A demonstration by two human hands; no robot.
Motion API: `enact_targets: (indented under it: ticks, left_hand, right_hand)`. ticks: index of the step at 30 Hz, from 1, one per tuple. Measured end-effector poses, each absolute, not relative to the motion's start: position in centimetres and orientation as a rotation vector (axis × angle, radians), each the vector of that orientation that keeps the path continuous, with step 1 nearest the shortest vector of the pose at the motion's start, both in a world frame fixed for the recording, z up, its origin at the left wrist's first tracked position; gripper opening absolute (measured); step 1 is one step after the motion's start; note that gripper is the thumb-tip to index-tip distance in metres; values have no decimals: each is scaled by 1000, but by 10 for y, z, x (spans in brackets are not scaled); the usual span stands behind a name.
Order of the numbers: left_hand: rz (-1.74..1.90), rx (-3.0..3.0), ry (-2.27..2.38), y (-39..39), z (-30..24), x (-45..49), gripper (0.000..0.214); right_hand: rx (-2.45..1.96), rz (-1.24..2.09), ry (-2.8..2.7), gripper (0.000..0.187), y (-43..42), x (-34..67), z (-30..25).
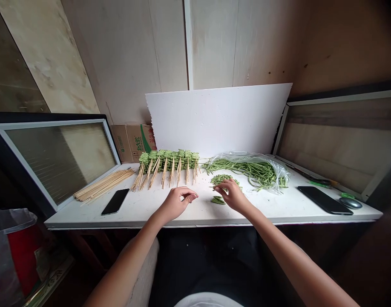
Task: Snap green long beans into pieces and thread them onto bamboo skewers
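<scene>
My left hand (178, 201) rests on the white table (144, 213) with its fingers curled into a pinch; what it holds is too small to make out. To its right, my right hand (232, 195) pinches a short green bean piece over a small pile of cut bean pieces (221, 180). A few more cut pieces (217, 200) lie just left of that hand. Behind the hands stands a row of finished bean skewers (168, 164).
Long green beans (256, 170) lie on a clear plastic bag at the right. A bundle of bare bamboo sticks (102, 185) and a black phone (115, 201) lie at the left. Another phone (325, 199) and scissors (320, 182) sit far right. A white board (217, 115) leans on the wall.
</scene>
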State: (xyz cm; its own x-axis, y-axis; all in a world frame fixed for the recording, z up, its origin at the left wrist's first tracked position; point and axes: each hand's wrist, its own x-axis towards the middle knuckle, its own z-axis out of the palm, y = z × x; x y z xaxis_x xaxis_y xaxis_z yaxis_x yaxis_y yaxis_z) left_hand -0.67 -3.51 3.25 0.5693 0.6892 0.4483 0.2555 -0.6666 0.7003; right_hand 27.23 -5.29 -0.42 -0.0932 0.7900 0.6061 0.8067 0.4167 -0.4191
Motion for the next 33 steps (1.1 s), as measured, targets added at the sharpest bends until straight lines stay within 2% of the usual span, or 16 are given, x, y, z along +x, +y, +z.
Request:
enact_targets:
  ticks: [5,13,16,20,23,27,33]
  left_hand:
    - [942,2198,797,-27,25,-7,25]
    - [901,2207,787,-24,21,-8,25]
    - [871,2276,769,-24,21,-9,28]
    - [809,2330,745,-27,21,-10,36]
    - [810,2282,707,-28,20,-8,40]
    - [802,2187,713,-30,20,-5,46]
    - [822,2176,701,-34,23,-2,45]
  right_hand:
    - [-1553,-49,-1860,16,-37,291,-33]
    - [-1650,-126,-1836,19,-39,286,-44]
    - [-1643,-99,-1800,26,-36,290,-46]
    - [-1571,8,-1745,39,-37,287,-35]
    - [-1414,233,-1764,42,-49,271,-18]
    - [-1160,476,-1871,38,-72,240,4]
    - [-1078,361,-1881,22,-82,218,9]
